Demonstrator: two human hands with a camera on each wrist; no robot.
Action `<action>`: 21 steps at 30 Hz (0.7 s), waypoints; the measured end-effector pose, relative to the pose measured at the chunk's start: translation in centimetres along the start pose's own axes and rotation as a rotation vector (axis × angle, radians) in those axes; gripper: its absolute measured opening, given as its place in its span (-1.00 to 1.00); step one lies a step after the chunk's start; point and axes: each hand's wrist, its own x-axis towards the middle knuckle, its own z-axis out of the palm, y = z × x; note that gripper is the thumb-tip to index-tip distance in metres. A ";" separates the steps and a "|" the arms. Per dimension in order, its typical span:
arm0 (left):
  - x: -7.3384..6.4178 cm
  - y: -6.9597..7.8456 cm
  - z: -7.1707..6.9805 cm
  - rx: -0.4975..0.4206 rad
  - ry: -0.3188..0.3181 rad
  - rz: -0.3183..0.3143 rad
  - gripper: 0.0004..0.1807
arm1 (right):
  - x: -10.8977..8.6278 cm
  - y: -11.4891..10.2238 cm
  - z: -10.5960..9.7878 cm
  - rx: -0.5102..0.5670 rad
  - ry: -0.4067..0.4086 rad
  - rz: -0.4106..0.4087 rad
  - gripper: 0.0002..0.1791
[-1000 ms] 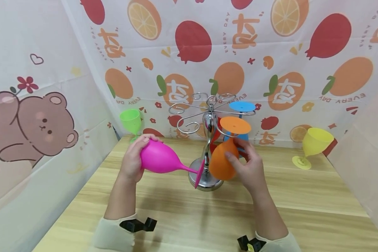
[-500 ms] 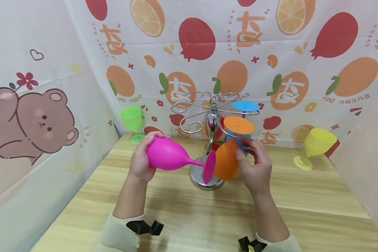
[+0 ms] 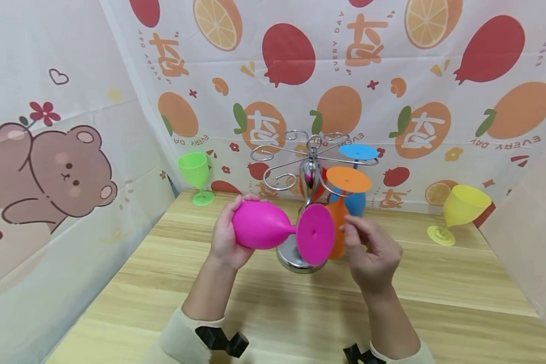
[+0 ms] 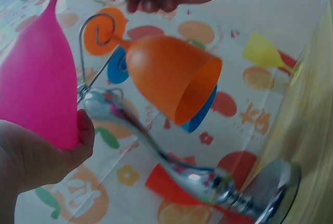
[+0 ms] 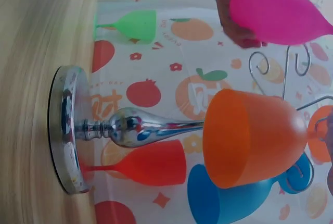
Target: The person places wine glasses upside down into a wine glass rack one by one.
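Note:
My left hand (image 3: 225, 241) grips the bowl of a pink plastic goblet (image 3: 260, 226), held sideways with its round foot turned to the right. An orange goblet (image 5: 260, 138) hangs upside down by its foot from a hook of the chrome rack (image 3: 310, 174); in the head view the pink foot covers part of its bowl. Close to the right of both stands my right hand (image 3: 376, 253), its fingers loosely bent. In the left wrist view that hand appears apart from the orange goblet and holds nothing visible. Behind the orange one, a blue goblet (image 5: 229, 195) hangs likewise.
A red goblet (image 5: 156, 162) stands upright behind the rack. At the back left is a green goblet (image 3: 195, 172), at the right a yellow one (image 3: 465, 206). Several rack hooks on the left carry nothing. Printed cloth (image 3: 286, 55) closes off the wooden table (image 3: 437, 298).
My left hand has brought the pink goblet to the right and turned its foot toward me. My right hand has let go of the orange goblet and drawn slightly right.

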 end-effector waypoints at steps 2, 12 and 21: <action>0.0 -0.3 0.3 -0.023 0.011 -0.055 -0.62 | -0.2 -0.2 -0.1 0.000 -0.128 -0.015 -0.68; -0.5 -1.5 1.6 -0.092 0.009 -0.229 -0.54 | -0.5 -2.9 0.5 -0.061 -0.570 0.277 -0.68; -0.8 -2.1 2.1 -0.080 -0.100 -0.267 -0.41 | -1.1 -3.8 1.8 -0.092 -0.522 0.323 -0.15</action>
